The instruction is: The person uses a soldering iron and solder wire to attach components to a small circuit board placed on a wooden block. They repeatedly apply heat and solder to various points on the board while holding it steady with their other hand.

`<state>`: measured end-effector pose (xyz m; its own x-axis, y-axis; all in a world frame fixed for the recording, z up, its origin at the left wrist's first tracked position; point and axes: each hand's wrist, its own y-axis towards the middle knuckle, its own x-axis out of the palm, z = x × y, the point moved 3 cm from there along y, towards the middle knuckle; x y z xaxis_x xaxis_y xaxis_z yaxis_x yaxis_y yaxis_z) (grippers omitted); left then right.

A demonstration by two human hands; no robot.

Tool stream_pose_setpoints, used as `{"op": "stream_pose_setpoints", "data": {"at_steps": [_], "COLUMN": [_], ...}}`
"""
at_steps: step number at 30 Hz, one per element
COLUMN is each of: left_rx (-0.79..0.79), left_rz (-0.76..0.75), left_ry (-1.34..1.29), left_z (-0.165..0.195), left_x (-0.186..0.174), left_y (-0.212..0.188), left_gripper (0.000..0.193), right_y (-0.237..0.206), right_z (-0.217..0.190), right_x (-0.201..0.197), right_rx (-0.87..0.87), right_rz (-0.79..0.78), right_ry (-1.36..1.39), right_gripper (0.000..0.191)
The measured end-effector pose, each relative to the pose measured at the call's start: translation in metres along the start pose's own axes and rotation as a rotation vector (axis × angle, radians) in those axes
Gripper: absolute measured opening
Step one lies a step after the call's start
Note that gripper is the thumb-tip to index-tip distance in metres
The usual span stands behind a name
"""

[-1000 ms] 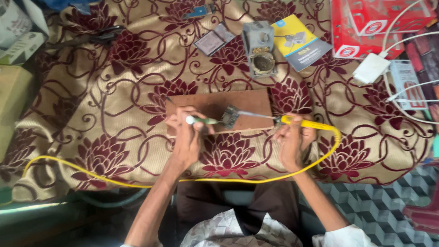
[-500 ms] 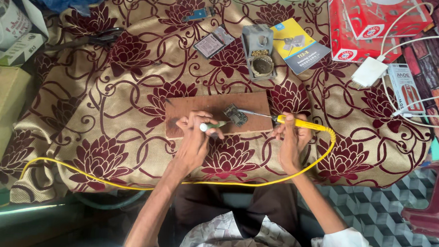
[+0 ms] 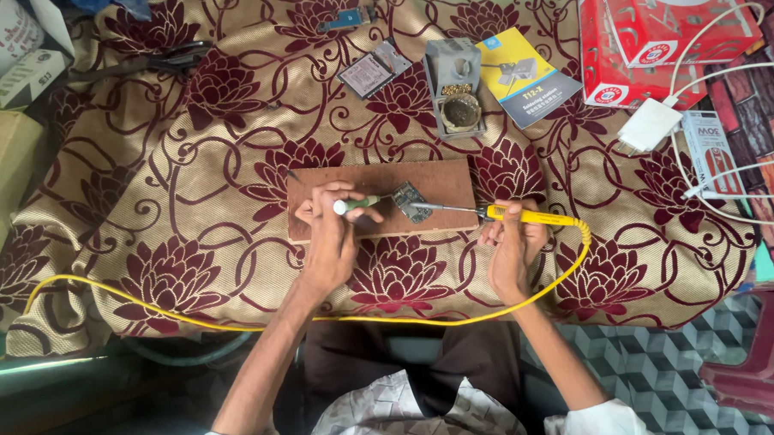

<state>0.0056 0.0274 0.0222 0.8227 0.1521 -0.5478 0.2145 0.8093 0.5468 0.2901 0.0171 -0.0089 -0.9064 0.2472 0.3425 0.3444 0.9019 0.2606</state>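
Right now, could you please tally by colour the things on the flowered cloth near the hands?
Yellow: 2, the soldering iron in the right hand and a booklet.
Brown: 1, the wooden board.
Grey: 2, a small circuit board and a stand.
Green: 1, a tool in the left hand.
Total: 6.

Open cloth (image 3: pixel 190 193) lies left of the left hand (image 3: pixel 330 241), with room to pass as far as the cardboard box (image 3: pixel 2 187). Between the hands, the wooden board (image 3: pixel 379 200) carries a small circuit board (image 3: pixel 411 201) and the soldering iron (image 3: pixel 507 215) tip. Beyond the board, ahead of the right hand (image 3: pixel 510 256), stand a grey iron stand (image 3: pixel 456 87) and a booklet (image 3: pixel 525 76). The yellow cord (image 3: pixel 229 319) crosses below both wrists. Right of the right hand the cloth is bare up to white cables (image 3: pixel 714 182).
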Motion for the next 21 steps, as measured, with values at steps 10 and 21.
{"op": "stream_pose_setpoints", "data": {"at_steps": [10,21], "left_rx": [-0.036,-0.050], "left_rz": [-0.009,-0.016], "left_ry": [-0.041,-0.046], "left_z": [0.0033,0.0003], "left_x": [0.0009,-0.0002], "left_y": [-0.0009,-0.0051], "left_gripper": [0.019,0.027], "right_y": [0.0007,0.0060], "right_z": [-0.0021,-0.0015], "right_x": [0.0029,0.0064], "right_rx": [0.008,0.056], "right_rz": [0.013,-0.017], "right_ry": [-0.017,-0.055], "right_gripper": [0.029,0.033]}}
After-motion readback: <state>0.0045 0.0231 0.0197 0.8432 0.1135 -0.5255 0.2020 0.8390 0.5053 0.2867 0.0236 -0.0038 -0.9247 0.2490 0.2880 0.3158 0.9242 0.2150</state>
